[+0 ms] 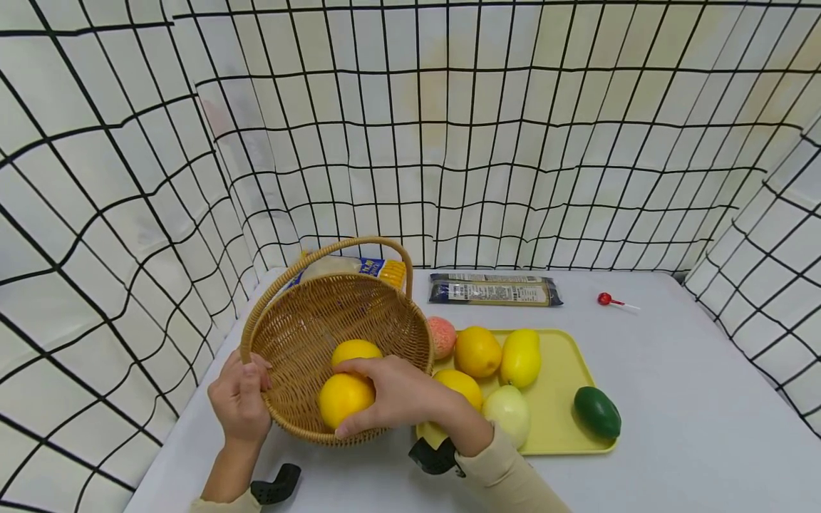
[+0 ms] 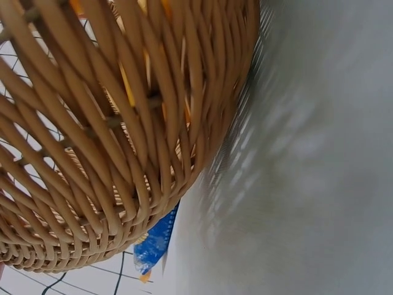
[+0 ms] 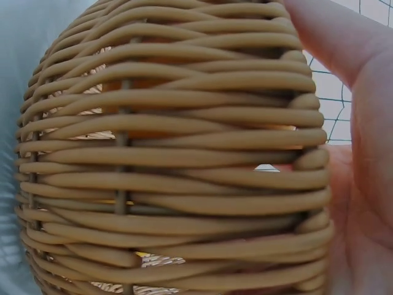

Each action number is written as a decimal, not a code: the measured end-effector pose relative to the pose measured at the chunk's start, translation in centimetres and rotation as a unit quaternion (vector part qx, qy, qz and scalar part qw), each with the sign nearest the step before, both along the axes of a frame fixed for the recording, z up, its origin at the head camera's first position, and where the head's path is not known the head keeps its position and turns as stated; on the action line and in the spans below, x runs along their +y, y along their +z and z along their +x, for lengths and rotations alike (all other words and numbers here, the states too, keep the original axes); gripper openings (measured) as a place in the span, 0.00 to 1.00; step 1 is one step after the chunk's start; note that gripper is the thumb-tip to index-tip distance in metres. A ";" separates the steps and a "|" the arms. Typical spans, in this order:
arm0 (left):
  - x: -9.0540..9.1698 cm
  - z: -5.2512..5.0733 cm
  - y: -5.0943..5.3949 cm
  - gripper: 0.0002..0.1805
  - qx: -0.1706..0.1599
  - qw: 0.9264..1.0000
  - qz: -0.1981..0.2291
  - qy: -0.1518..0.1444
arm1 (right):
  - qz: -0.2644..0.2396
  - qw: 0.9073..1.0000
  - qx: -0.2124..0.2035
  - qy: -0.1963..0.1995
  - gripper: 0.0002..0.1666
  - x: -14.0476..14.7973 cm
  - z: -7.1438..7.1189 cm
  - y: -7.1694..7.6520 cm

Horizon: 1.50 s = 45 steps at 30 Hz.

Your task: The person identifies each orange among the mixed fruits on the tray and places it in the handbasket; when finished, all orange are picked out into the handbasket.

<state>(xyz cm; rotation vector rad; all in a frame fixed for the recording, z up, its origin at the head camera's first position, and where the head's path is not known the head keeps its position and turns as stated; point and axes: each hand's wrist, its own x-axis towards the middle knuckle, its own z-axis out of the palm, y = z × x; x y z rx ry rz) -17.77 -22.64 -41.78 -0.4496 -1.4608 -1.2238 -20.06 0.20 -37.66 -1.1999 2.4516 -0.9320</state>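
A wicker basket (image 1: 301, 320) with a tall handle is tilted, its opening facing me. My left hand (image 1: 242, 399) grips its left rim by the foot of the handle. Inside the basket, my right hand (image 1: 400, 392) holds a yellow-orange orange (image 1: 345, 400) between thumb and fingers. Another yellow-orange fruit (image 1: 356, 350) lies just behind it, partly covered by that hand. In the left wrist view, the basket's woven side (image 2: 123, 135) hides the left hand. The right wrist view has the basket wall (image 3: 172, 147) in front of part of the right hand (image 3: 368, 123).
Right of the basket, a yellow tray (image 1: 554, 399) bears a peach (image 1: 441, 337), an orange (image 1: 477, 351), a mango (image 1: 520, 358), a yellow fruit (image 1: 458, 387), a pale green fruit (image 1: 507, 415) and an avocado (image 1: 597, 412). Behind are packets (image 1: 494, 290) and a lollipop (image 1: 606, 299).
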 end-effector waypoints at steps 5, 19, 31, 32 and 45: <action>0.1 0.1 0.2 0.22 0.005 1.000 -0.006 0.000 | 0.011 1.000 0.005 0.001 0.45 0.0 0.0 0.0; -0.1 -0.1 0.1 0.22 0.004 1.000 -0.013 0.001 | 0.032 0.999 0.026 0.019 0.38 -0.2 -0.2 -0.1; -0.5 -0.4 -0.7 0.22 -0.007 1.000 0.016 0.000 | -0.138 0.988 -0.074 0.004 0.30 1.0 -0.1 0.6; -0.6 -0.4 -0.7 0.22 -0.010 1.000 0.020 0.002 | -0.157 0.984 -0.083 0.000 0.29 1.2 -0.1 0.6; -1.6 -0.6 -1.5 0.22 -0.032 0.999 0.018 0.016 | -0.243 0.967 -0.047 -0.063 0.23 6.2 -0.4 1.4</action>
